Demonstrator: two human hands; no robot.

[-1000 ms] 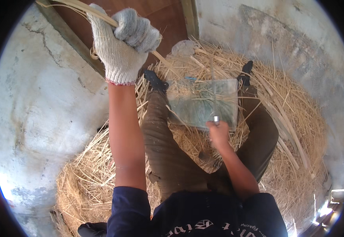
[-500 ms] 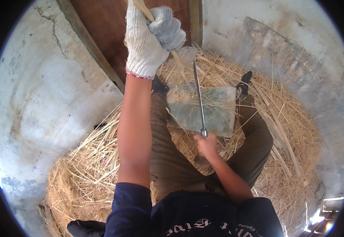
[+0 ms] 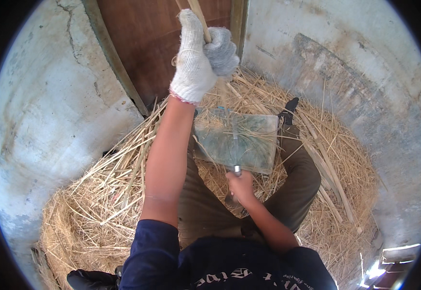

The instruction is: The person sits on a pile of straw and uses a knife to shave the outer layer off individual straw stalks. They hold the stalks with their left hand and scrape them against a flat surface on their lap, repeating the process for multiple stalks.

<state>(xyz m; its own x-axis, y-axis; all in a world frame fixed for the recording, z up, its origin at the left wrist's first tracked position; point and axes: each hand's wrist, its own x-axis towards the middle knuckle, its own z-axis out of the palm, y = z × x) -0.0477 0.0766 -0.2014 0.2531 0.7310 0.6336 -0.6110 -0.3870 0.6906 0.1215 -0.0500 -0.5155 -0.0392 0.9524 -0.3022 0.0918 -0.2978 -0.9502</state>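
My left hand (image 3: 206,53), in a white knit glove with a grey part, is raised in front of the brown door, closed around a pale strip (image 3: 197,15) like split bamboo. The strip sticks out above the fist; its lower part is blurred below the glove. Bare and closed, my right hand (image 3: 242,186) grips a knife (image 3: 237,169) by its handle. The blade points away from me over a worn greenish slab (image 3: 254,145) lying between my legs. Thin shavings rest on the slab. The blade's far end is hard to make out against them.
Heaps of pale shavings and strips (image 3: 118,188) surround my legs. Longer split pieces (image 3: 329,169) lie beyond my right leg. A curved, stained wall (image 3: 41,106) and the brown door (image 3: 164,48) enclose the spot. My dark-clad foot (image 3: 288,111) is beside the slab.
My left hand has shifted right with the strip still in its grip. The knife remains over the slab, its blade now at a different angle and less shiny. The whole view has shifted slightly.
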